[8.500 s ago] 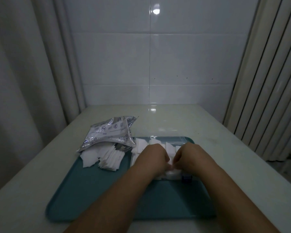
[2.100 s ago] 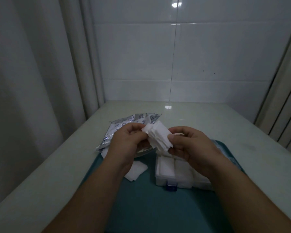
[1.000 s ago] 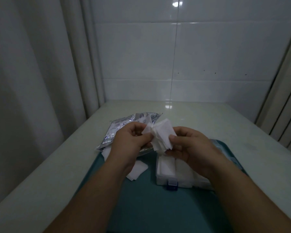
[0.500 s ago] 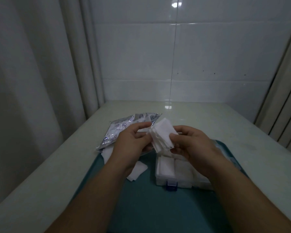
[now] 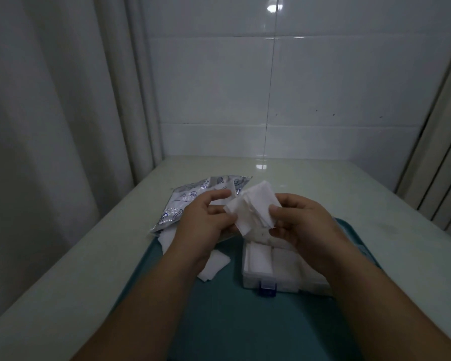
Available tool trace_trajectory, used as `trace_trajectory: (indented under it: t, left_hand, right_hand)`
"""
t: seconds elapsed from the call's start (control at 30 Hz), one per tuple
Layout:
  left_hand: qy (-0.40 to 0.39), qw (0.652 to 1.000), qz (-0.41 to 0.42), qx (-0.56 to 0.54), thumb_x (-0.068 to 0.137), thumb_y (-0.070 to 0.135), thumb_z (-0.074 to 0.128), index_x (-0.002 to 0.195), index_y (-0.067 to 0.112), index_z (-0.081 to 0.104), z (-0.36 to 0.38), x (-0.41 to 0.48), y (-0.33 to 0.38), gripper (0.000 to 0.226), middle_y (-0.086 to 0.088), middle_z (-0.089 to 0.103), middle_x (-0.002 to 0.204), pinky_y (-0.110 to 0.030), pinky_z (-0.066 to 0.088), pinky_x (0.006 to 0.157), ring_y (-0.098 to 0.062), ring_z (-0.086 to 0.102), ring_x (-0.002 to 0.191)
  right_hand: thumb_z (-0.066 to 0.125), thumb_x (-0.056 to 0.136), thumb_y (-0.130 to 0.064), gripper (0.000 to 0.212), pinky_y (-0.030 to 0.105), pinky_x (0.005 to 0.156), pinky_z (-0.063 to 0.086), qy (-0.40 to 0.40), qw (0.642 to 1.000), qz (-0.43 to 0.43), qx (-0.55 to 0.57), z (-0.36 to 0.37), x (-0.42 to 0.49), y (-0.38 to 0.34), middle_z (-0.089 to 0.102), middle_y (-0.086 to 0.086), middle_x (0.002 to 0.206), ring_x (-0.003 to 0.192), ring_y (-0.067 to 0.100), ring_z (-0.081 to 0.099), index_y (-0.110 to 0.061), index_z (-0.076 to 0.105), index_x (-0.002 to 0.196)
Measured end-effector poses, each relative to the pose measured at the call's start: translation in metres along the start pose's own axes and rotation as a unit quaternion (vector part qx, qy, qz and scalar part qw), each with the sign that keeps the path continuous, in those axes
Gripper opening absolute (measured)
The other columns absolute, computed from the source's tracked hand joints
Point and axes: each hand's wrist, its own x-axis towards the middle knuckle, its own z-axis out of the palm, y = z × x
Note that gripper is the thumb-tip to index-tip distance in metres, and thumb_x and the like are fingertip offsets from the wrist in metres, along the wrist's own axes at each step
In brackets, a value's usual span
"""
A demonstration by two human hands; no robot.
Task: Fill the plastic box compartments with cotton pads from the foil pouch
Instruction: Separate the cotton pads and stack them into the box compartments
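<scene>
In the middle of the frame both hands hold one loose bundle of cotton pads in the air, above the far edge of the plastic box. The left hand is pinched on the bundle's left side with thumb and fingers, and the right hand is closed on its right side. The pads are fanned out and not square to each other, so the main risk is that some slip from the bottom of the bundle and fall beside the box when one hand lets go. The box stands on the teal tray, right of centre, and the compartments that can be seen near its front already look full of white pads; pressing an uneven stack into a narrow free compartment could bend the pads or push them over a divider. Which compartments are free cannot be seen, because the hands cover the back of the box. The foil pouch lies behind the left hand at centre left, and a few loose pads lie on the tray below that hand, where a wrist could sweep them away.
</scene>
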Motion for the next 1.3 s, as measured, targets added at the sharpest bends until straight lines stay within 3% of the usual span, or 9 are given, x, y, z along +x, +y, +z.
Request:
trace_trajectory:
  t: [0.1,0.33,0.63,0.83,0.93,1.07,1.17,1.3]
  left_hand:
    - [-0.001,1.000,-0.001,-0.014,0.084,-0.011,0.061,0.111,0.015,0.063,0.001,0.000,0.001,0.037,-0.017,0.071,0.097,-0.029,0.058,0.064,-0.025,0.072,0.079]
    - [-0.038,0.999,-0.006,-0.012,0.081,-0.014,0.061,0.114,0.017,0.061,0.002,0.001,-0.001,0.046,-0.012,0.074,0.098,-0.043,0.059,0.081,-0.029,0.071,0.093]
    - [-0.039,0.999,0.002,0.007,0.081,-0.010,0.064,0.115,0.019,0.062,0.002,0.000,-0.001,0.044,-0.010,0.074,0.099,-0.040,0.059,0.079,-0.026,0.071,0.093]
    - [-0.014,0.998,-0.035,-0.050,0.085,-0.003,0.051,0.112,0.011,0.066,0.007,-0.002,0.006,0.035,-0.015,0.072,0.105,-0.039,0.059,0.080,-0.029,0.071,0.093]
    - [-0.044,0.999,-0.010,0.013,0.089,0.010,0.061,0.114,0.021,0.065,0.003,-0.003,0.005,0.028,-0.008,0.069,0.112,-0.032,0.058,0.076,-0.025,0.069,0.096]
    - [-0.120,0.979,0.022,0.165,0.077,0.000,0.074,0.119,0.035,0.061,-0.007,-0.004,0.004,0.056,0.002,0.068,0.111,-0.033,0.059,0.082,-0.016,0.068,0.099]
    - [-0.119,0.966,0.023,0.226,0.073,-0.003,0.077,0.112,0.028,0.066,-0.009,-0.004,0.006,0.051,0.001,0.071,0.103,-0.028,0.059,0.079,-0.014,0.069,0.094]
    - [-0.107,0.962,0.016,0.250,0.070,-0.005,0.076,0.099,0.021,0.066,-0.012,-0.003,0.006,0.040,-0.004,0.073,0.095,-0.032,0.059,0.077,-0.020,0.070,0.088]
  right_hand:
    - [0.058,0.091,-0.009,0.022,0.033,0.074,0.053,-0.025,1.000,-0.005,-0.001,-0.002,-0.001,0.000,0.074,0.007,0.098,0.088,0.023,0.068,-0.014,0.069,0.109]
    - [0.064,0.089,-0.015,0.021,0.042,0.086,0.057,-0.028,0.998,-0.015,-0.057,0.001,0.001,0.005,0.071,0.004,0.107,0.096,0.023,0.069,-0.020,0.066,0.110]
    - [0.064,0.089,-0.019,0.020,0.030,0.071,0.054,-0.037,0.993,-0.008,-0.113,0.003,-0.004,-0.001,0.072,0.004,0.097,0.088,0.022,0.068,-0.026,0.063,0.107]
    - [0.064,0.090,-0.021,0.014,0.024,0.064,0.059,-0.026,0.980,-0.058,-0.187,-0.001,-0.007,-0.007,0.072,0.001,0.085,0.073,0.016,0.069,-0.029,0.059,0.101]
    - [0.065,0.089,-0.024,0.015,0.016,0.058,0.055,-0.032,0.955,-0.097,-0.280,-0.003,-0.008,-0.010,0.071,-0.006,0.084,0.070,0.006,0.067,-0.036,0.059,0.095]
    - [0.069,0.086,-0.026,0.025,0.010,0.056,0.050,-0.056,0.939,-0.105,-0.323,-0.003,-0.011,-0.015,0.069,-0.009,0.088,0.071,-0.002,0.065,-0.041,0.056,0.100]
    - [0.074,0.081,-0.027,0.035,0.017,0.065,0.055,-0.061,0.935,-0.099,-0.335,-0.002,-0.012,-0.014,0.066,-0.009,0.092,0.078,0.005,0.066,-0.039,0.055,0.107]
    - [0.075,0.079,-0.029,0.030,0.022,0.074,0.055,-0.082,0.910,-0.103,-0.394,0.000,-0.013,-0.012,0.062,-0.013,0.094,0.081,0.004,0.061,-0.037,0.057,0.101]
